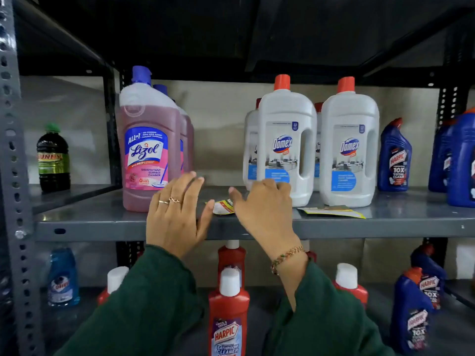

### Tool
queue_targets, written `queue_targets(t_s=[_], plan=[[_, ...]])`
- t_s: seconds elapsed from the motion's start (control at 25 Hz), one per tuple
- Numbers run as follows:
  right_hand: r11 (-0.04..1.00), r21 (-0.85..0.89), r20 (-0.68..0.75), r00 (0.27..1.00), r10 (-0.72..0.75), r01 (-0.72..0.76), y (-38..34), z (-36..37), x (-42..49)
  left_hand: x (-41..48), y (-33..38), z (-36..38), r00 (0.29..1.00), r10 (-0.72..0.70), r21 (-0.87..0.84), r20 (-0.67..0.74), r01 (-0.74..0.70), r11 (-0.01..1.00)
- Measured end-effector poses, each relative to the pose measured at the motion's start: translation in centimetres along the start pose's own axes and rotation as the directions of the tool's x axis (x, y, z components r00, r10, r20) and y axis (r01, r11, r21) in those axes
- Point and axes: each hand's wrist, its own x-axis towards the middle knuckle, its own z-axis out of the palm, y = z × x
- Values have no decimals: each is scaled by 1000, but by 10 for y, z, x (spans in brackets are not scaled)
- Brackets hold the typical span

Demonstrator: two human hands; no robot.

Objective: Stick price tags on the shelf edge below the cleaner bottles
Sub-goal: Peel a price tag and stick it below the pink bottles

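My left hand (177, 214) hovers over the grey shelf edge (102, 229), fingers spread, holding nothing. My right hand (262, 209) is beside it, fingers apart, thumb pointing left. Between the two thumbs a small curled price tag (223, 206) lies on the shelf, touching or nearly touching both. More flat tags (331, 211) lie on the shelf in front of the white Domex bottles (285, 147). A pink Lizol bottle (147, 147) stands just left of my left hand.
Blue Harpic bottles (394, 158) stand at the right of the shelf, and a dark green-capped bottle (53, 160) sits in the left bay. Red Harpic bottles (228, 314) and a blue bottle (63, 278) fill the lower shelf. A perforated grey upright (12, 176) runs down the left.
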Motion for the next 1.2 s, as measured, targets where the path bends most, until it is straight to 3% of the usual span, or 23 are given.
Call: queue_targets(t_s=[0.04,0.12,0.24,0.4,0.56,0.72,0.8,0.84,0.92,0.96,1.08,1.2], plan=[[995,-78,109,992,63,-55,-5,4,2,-5,-2,-1,1000,6,3,-9,-6,1000],[983,-164,171,979,109,-80,-12,14,4,-18,-10,3,996,78,56,-33,-77,995],[982,-165,108,987,116,-97,-18,23,2,-27,-15,3,989,143,127,34,-146,981],[989,-117,59,994,93,-86,-24,23,0,-22,-13,0,988,150,163,23,-152,975],[997,1,-12,997,71,-71,-29,26,-2,-24,-14,1,991,133,127,18,-134,983],[913,386,-95,979,183,-134,-25,23,-1,-25,-12,0,994,80,60,71,-84,995],[799,593,-70,981,179,-103,-22,19,-1,-23,-11,-7,997,-31,-122,67,39,992],[736,669,-37,985,169,-101,-23,16,-2,-18,-10,-12,987,-146,-314,68,160,936],[664,740,45,993,109,-106,-23,10,-6,-10,-13,-23,915,-387,-661,111,359,659],[670,734,97,994,58,-111,-24,7,-9,-6,-16,-29,877,-462,-704,130,410,580],[822,569,261,956,-134,-39,-33,4,-19,4,-38,-46,868,-391,-557,306,496,666],[913,396,340,909,-243,96,-44,7,-28,5,-53,-62,860,-166,-428,483,397,811]])
